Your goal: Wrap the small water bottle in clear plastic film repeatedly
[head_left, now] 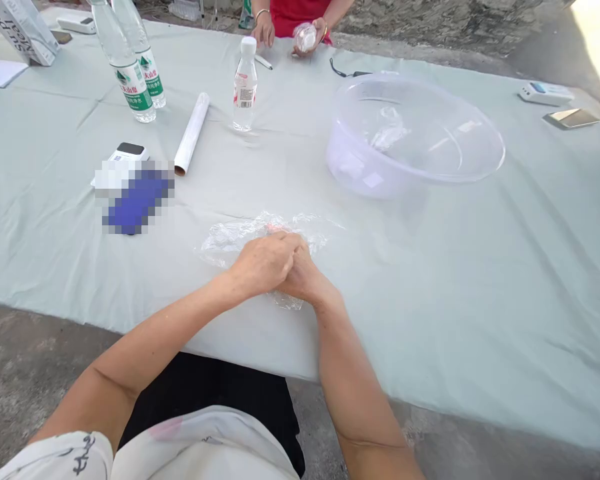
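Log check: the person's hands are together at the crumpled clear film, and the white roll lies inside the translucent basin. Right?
No, the white roll isn't in the translucent basin: the head view shows it on the tablecloth, to the basin's left. The left hand and right hand are together at the crumpled clear film.

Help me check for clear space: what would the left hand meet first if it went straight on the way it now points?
The right hand first: the left hand appears to be against it. Beyond, the line seems to cross crinkled film toward the basin, though depth is unclear.
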Action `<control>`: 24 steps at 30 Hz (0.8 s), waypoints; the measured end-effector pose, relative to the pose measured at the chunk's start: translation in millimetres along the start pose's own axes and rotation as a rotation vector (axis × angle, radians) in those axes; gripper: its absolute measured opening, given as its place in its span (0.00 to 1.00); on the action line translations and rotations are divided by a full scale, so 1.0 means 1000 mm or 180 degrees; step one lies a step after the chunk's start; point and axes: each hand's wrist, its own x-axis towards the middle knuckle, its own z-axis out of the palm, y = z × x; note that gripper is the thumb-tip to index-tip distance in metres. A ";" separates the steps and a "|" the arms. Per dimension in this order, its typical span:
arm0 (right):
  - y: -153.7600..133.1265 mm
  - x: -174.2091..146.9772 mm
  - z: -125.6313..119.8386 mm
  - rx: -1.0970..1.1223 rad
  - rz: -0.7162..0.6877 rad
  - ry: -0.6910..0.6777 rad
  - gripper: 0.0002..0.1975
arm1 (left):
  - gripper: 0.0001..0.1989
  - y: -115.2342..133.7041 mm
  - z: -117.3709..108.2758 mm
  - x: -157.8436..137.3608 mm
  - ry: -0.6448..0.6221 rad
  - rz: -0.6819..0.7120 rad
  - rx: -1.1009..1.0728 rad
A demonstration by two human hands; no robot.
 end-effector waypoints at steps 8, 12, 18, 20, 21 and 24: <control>-0.001 0.002 -0.023 -0.0530 -0.0026 -0.0502 0.11 | 0.13 -0.057 0.013 0.008 0.0413 0.0245 0.1006; -0.003 0.000 -0.026 -0.0481 0.0042 -0.0650 0.21 | 0.14 -0.071 -0.003 0.010 0.0296 0.0112 0.1234; -0.010 -0.004 -0.038 -0.0168 0.0261 -0.1047 0.18 | 0.27 -0.078 -0.049 0.018 -0.0478 -0.0122 0.1352; -0.010 -0.005 -0.045 0.0060 0.0286 -0.1034 0.17 | 0.39 -0.079 -0.062 0.019 -0.0884 -0.0276 0.1328; -0.009 -0.006 -0.048 0.0211 0.0348 -0.0959 0.18 | 0.45 -0.080 -0.066 0.019 -0.1045 -0.0336 0.1360; -0.002 -0.006 -0.057 0.0713 0.1038 -0.0262 0.25 | 0.56 -0.081 -0.072 0.015 -0.1267 -0.0414 0.1644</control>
